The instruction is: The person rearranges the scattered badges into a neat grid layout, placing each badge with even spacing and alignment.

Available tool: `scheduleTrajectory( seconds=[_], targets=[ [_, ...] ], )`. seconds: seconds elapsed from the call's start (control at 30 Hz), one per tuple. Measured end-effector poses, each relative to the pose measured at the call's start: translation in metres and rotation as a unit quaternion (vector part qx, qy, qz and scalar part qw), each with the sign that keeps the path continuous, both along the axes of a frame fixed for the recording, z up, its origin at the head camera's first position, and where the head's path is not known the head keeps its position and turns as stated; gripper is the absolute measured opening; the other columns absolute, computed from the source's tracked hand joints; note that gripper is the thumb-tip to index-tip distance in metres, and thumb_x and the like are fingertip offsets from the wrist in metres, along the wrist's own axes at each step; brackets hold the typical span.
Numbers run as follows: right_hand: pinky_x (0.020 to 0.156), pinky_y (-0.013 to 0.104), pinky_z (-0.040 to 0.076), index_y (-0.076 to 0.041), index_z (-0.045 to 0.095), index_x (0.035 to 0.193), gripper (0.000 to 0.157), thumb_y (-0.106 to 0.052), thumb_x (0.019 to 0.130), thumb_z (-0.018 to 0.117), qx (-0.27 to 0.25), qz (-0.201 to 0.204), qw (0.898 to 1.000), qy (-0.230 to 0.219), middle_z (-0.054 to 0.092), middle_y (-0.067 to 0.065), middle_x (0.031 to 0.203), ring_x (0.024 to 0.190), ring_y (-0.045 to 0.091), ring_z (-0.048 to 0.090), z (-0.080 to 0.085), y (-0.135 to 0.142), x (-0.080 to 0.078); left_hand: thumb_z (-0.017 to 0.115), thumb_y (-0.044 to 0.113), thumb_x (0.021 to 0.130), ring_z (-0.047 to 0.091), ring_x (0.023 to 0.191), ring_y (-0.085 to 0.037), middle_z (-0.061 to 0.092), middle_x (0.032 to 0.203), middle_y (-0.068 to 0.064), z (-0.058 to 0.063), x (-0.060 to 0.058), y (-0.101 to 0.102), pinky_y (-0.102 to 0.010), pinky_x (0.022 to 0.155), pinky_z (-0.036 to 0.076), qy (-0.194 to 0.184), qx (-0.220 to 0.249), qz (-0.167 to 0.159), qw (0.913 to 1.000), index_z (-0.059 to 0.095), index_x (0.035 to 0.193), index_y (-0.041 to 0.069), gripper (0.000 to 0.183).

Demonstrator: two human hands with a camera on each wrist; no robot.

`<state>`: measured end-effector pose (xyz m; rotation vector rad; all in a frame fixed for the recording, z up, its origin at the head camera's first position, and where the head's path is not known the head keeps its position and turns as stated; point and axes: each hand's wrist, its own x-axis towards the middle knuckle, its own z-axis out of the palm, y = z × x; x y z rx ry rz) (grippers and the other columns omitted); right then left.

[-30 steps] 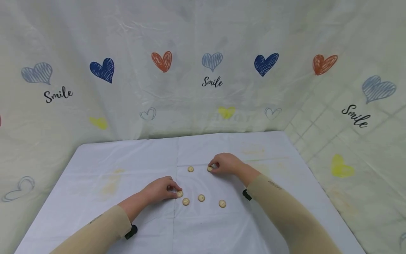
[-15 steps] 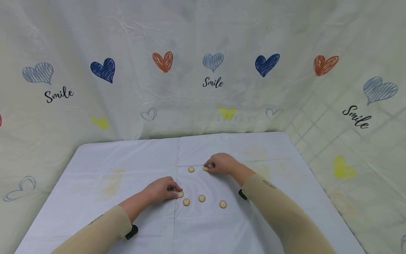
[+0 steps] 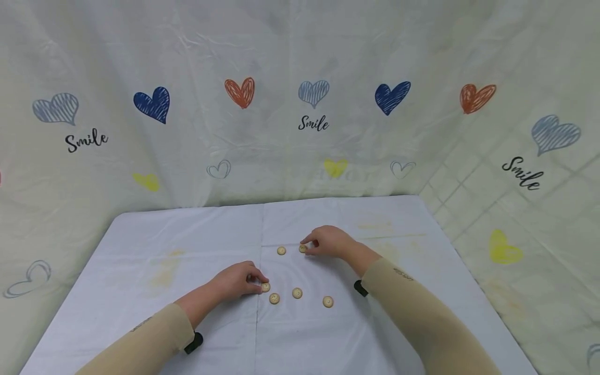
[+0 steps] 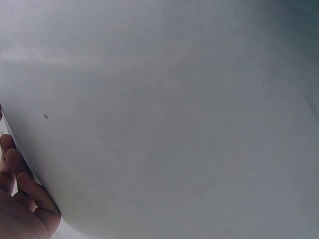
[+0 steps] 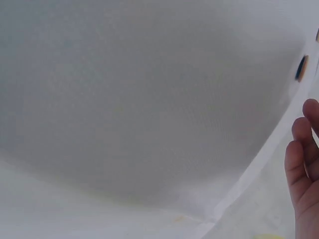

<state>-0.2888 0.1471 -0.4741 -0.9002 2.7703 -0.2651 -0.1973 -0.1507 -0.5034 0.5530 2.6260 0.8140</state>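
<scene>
In the head view, my left hand (image 3: pixel 237 279) rests low over the white cloth and pinches a round wooden button (image 3: pixel 265 287) at its fingertips. My right hand (image 3: pixel 330 242), farther back, has its thumb and index finger at the edges of another wooden button (image 3: pixel 303 249), which lies on the cloth. A loose button (image 3: pixel 281 250) lies just left of that one. Nearer the front, a button (image 3: pixel 274 298) is close to my left fingertips. Curled fingers (image 4: pixel 27 186) show at the corner of the left wrist view; fingers (image 5: pixel 300 154) appear at the right wrist view's edge.
Two more buttons, a middle one (image 3: pixel 297 293) and a right one (image 3: pixel 328 301), lie on the white tablecloth (image 3: pixel 300 344). Behind the table hangs a pale sheet (image 3: pixel 276 31) printed with hearts and words. Black straps sit under both sleeve cuffs.
My right hand has slid its button a short way left, closer to the back-row button; in the last half second it has hardly moved. My left hand stays in place.
</scene>
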Motion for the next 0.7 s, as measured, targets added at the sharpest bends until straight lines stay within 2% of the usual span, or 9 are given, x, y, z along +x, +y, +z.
scheduleTrajectory(
  seconds=[0.2, 0.4, 0.7],
  targets=[
    [0.071, 0.029, 0.044, -0.031, 0.074, 0.12, 0.033, -0.038, 0.088, 0.076, -0.024, -0.008, 0.999, -0.041, 0.057, -0.013, 0.074, 0.072, 0.008, 0.053, 0.005, 0.005, 0.011, 0.08, 0.025, 0.084, 0.05, 0.082, -0.01, 0.055, 0.087, 0.012, 0.0, 0.001, -0.001, -0.033, 0.076, 0.043, -0.004, 0.002, 0.001, 1.0, 0.077, 0.098, 0.032, 0.016],
    [0.069, 0.027, 0.044, -0.03, 0.073, 0.121, 0.036, -0.038, 0.086, 0.078, -0.035, 0.019, 0.998, -0.054, 0.057, -0.016, 0.072, 0.07, 0.005, 0.053, 0.006, 0.018, 0.03, 0.081, 0.023, 0.084, 0.05, 0.083, -0.01, 0.055, 0.087, 0.012, 0.002, 0.002, -0.001, -0.033, 0.077, 0.044, -0.006, 0.006, 0.003, 1.0, 0.077, 0.097, 0.031, 0.016],
    [0.066, 0.024, 0.045, -0.027, 0.074, 0.121, 0.037, -0.036, 0.086, 0.079, -0.062, 0.051, 0.995, -0.066, 0.056, -0.018, 0.074, 0.069, 0.003, 0.052, 0.013, 0.048, 0.066, 0.08, 0.023, 0.085, 0.05, 0.083, -0.011, 0.055, 0.087, 0.011, 0.004, 0.004, 0.001, -0.033, 0.077, 0.043, -0.002, 0.011, 0.001, 0.9999, 0.077, 0.099, 0.03, 0.015]
  ],
)
